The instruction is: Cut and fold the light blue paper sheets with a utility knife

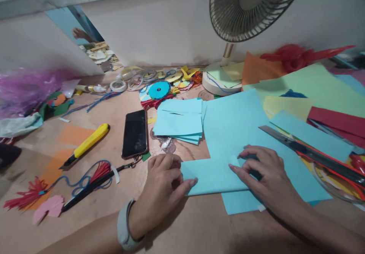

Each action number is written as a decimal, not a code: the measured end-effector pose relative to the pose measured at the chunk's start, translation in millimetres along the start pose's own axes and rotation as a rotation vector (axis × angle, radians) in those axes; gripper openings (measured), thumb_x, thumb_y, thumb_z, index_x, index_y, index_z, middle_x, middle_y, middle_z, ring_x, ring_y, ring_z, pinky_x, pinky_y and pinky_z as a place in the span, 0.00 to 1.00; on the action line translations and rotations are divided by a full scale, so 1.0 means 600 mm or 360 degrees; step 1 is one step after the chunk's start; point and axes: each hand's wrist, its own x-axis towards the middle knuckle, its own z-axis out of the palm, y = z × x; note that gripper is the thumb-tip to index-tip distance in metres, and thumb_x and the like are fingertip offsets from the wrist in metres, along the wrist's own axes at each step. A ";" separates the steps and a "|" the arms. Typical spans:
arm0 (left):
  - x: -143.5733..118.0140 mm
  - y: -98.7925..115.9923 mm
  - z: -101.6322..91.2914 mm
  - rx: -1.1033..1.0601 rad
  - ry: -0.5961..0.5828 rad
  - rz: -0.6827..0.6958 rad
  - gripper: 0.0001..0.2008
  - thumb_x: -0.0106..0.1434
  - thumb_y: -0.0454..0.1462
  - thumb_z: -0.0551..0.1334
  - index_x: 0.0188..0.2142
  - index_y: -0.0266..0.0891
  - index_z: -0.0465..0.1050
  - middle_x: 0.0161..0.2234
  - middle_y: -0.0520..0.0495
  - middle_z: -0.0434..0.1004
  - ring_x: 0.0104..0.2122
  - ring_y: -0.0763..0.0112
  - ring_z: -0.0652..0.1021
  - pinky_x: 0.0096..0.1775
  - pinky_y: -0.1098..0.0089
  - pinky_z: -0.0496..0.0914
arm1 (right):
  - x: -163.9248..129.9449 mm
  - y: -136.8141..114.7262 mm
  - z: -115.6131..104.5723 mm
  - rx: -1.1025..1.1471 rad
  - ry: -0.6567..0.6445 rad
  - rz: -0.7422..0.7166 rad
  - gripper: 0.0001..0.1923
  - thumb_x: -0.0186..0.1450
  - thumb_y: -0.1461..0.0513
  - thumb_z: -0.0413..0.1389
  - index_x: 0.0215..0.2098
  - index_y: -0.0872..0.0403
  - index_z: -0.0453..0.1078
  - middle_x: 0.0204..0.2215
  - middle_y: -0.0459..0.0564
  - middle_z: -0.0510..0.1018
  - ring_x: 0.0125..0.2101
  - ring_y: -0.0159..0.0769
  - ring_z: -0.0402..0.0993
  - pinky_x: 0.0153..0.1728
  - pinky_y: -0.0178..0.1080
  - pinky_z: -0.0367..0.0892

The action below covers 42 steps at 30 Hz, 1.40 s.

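My left hand (165,189), wearing a grey wristband (125,225), grips the left end of a folded strip of light blue paper (211,178). Its thumb lies on top and its other fingers curl at the edge. My right hand (264,172) rests over the strip's right part, thumb and fingers apart, their tips on the paper. Beneath and beyond lies a large light blue sheet (234,117). A stack of cut blue paper pieces (179,119) sits behind the strip. To the right, a cutter knife with a long blade (296,145) lies on the paper.
Left of the stack lies a black phone (135,134) with a strap; farther left, a yellow cutter (88,143) and red tassels (27,193). Tape rolls (118,86) and paper discs (159,90) line the wall. A fan (251,10) stands behind. Coloured sheets (308,83) cover the right.
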 end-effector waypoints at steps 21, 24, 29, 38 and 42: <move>-0.002 -0.013 0.000 0.0175 -0.0038 -0.0042 0.16 0.64 0.47 0.66 0.43 0.39 0.70 0.68 0.33 0.54 0.67 0.44 0.55 0.60 0.41 0.59 | 0.002 0.002 0.000 -0.0029 0.0009 -0.0073 0.17 0.69 0.57 0.54 0.23 0.51 0.64 0.37 0.51 0.75 0.45 0.47 0.70 0.41 0.47 0.59; 0.004 -0.016 0.000 0.0212 -0.0067 0.0238 0.24 0.69 0.40 0.61 0.62 0.42 0.60 0.67 0.36 0.57 0.67 0.51 0.57 0.61 0.50 0.59 | 0.002 0.003 0.000 -0.0029 0.0011 -0.0089 0.17 0.69 0.57 0.54 0.23 0.51 0.64 0.37 0.51 0.76 0.44 0.47 0.71 0.41 0.47 0.59; 0.031 -0.024 -0.006 0.0077 -0.0647 0.0840 0.32 0.69 0.27 0.50 0.69 0.45 0.48 0.66 0.45 0.61 0.67 0.67 0.60 0.63 0.60 0.57 | 0.005 0.001 0.000 -0.0040 0.0034 -0.0110 0.17 0.69 0.57 0.54 0.22 0.51 0.64 0.37 0.51 0.76 0.44 0.47 0.71 0.41 0.47 0.59; 0.041 -0.026 -0.008 0.0256 -0.0716 0.1048 0.26 0.71 0.29 0.52 0.67 0.39 0.56 0.66 0.44 0.61 0.66 0.64 0.63 0.68 0.53 0.50 | 0.004 -0.002 0.000 -0.0031 0.0037 -0.0116 0.16 0.69 0.59 0.55 0.23 0.52 0.63 0.38 0.51 0.75 0.45 0.45 0.70 0.42 0.46 0.58; 0.049 -0.025 -0.016 0.0244 -0.0800 0.1087 0.28 0.68 0.29 0.52 0.68 0.38 0.54 0.66 0.42 0.61 0.66 0.64 0.62 0.69 0.52 0.45 | 0.003 -0.001 0.000 -0.0013 0.0016 -0.0078 0.12 0.69 0.59 0.55 0.27 0.51 0.63 0.37 0.51 0.75 0.46 0.45 0.70 0.43 0.46 0.58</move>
